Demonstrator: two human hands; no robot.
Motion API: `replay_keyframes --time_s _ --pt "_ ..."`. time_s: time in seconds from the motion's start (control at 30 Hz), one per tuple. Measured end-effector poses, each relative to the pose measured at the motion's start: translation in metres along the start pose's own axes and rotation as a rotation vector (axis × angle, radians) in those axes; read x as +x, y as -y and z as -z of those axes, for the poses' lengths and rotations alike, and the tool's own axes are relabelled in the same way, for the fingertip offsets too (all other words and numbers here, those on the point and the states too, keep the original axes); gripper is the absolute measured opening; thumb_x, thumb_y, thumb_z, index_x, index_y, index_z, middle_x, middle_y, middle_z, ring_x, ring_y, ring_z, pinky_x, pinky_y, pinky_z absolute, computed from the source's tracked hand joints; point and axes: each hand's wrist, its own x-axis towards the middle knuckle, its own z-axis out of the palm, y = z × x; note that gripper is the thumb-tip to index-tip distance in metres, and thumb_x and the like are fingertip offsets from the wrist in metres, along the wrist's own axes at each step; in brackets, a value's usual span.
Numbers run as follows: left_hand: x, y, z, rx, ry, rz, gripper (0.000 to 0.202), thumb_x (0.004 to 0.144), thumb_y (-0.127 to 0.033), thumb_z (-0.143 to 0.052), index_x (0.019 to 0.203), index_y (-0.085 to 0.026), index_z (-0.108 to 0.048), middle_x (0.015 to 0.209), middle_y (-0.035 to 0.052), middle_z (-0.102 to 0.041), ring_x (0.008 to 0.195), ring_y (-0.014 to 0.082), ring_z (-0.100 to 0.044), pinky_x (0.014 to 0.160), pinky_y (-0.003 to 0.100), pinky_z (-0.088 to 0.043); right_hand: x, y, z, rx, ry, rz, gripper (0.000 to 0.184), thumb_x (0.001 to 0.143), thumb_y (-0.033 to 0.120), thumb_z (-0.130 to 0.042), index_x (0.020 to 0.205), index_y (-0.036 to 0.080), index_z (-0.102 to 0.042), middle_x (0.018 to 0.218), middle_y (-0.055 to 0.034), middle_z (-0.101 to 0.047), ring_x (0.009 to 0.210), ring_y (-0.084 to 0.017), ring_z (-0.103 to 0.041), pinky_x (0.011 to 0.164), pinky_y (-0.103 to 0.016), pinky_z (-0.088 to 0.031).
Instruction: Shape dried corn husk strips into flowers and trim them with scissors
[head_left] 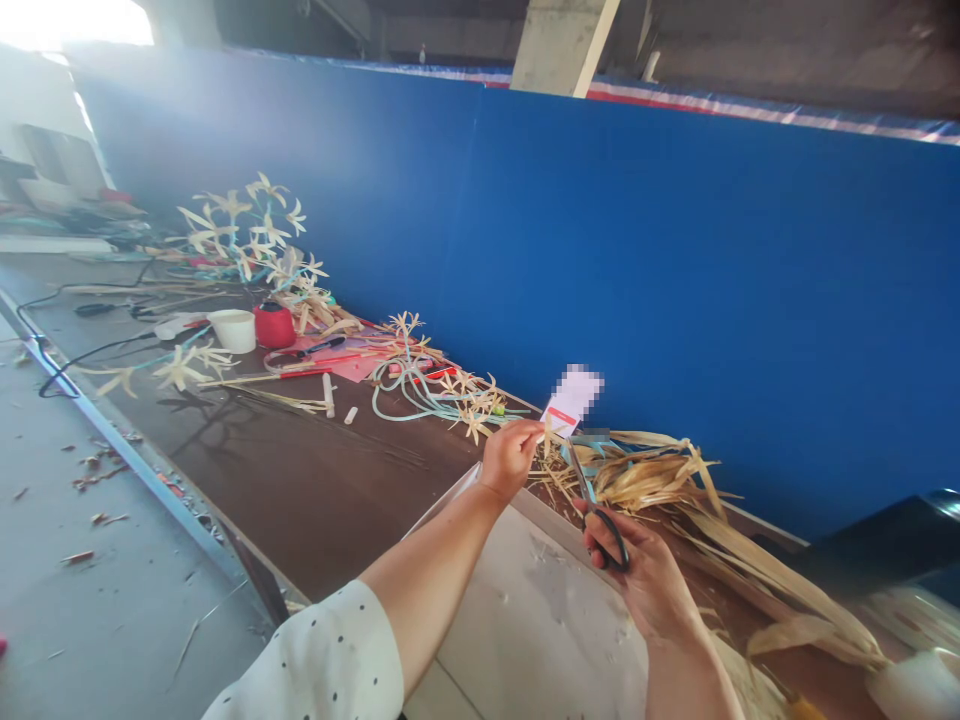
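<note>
My left hand (514, 455) is closed, with its fingertips pinching a small pale strip of dried husk (553, 432). In my right hand (634, 565) is a pair of scissors (613, 545) with black handles, its blades pointing up and away from me towards the strip. The blade tips come close to the strip; whether they touch it I cannot tell. Just behind my hands stands a pale pink card (566, 412) with a red band, partly blurred out. Dried corn husks (652, 475) lie in a heap beyond my right hand.
Husk flowers on pale stems (255, 230) stand at the far left. Along the brown table (337, 500) are a white cup (234, 332), a red pot (274, 326), glue sticks (328, 395) and coiled blue-green stems (401, 400). A blue partition (637, 280) borders the table's back.
</note>
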Motion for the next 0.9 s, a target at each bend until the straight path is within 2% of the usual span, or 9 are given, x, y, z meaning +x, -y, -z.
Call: replay_keyframes --time_s 0.67,0.9 --pt "-0.0009 0.0056 -0.0006 0.005 0.012 -0.014 0.017 0.080 -0.012 -0.052 0.087 -0.018 -0.066 0.092 0.0045 -0.069 0.088 0.0149 -0.062 0.082 0.027 -0.049 -0.0005 -0.0014 0.0011 -0.027 0.021 -0.001 0.038 0.068 0.039 -0.072 0.099 0.018 -0.069 0.062 0.0002 -0.055 0.053 -0.007 -0.044 0.051 -0.020 -0.035" --pt "-0.0016 0.0066 -0.0011 0.022 0.002 -0.020 0.017 0.080 -0.013 -0.053 0.088 -0.018 -0.067 0.092 0.0044 -0.069 0.087 0.0145 -0.062 0.083 0.027 -0.049 0.0020 -0.0025 0.0001 -0.062 0.005 0.038 0.039 0.067 0.040 -0.072 0.099 0.017 -0.069 0.062 0.0000 -0.054 0.053 -0.008 -0.044 0.050 -0.021 -0.035"
